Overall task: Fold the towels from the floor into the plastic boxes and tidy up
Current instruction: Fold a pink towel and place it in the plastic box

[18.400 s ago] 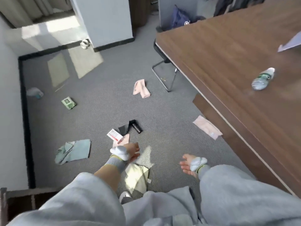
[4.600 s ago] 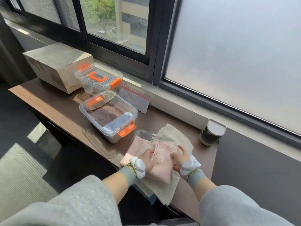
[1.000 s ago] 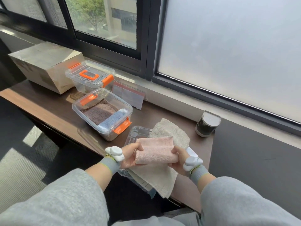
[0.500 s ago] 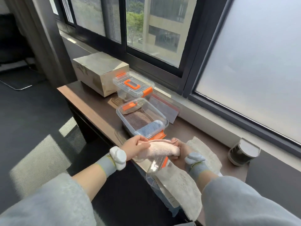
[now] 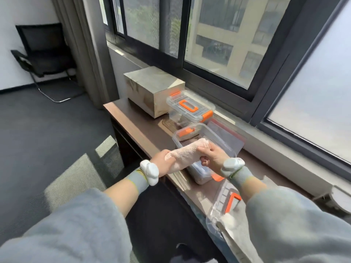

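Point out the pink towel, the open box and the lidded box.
pink towel [image 5: 187,151], head view, folded middle.
open box [image 5: 187,131], head view, far orange latch.
lidded box [image 5: 189,107], head view, lid centre.

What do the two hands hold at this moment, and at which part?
The folded pink towel: the left hand grips its near end, the right hand its far end, above the open box.

Folded towel hovering over open plastic box on desk, lidded box sitting behind it, cardboard box standing farther back, lid lying nearer
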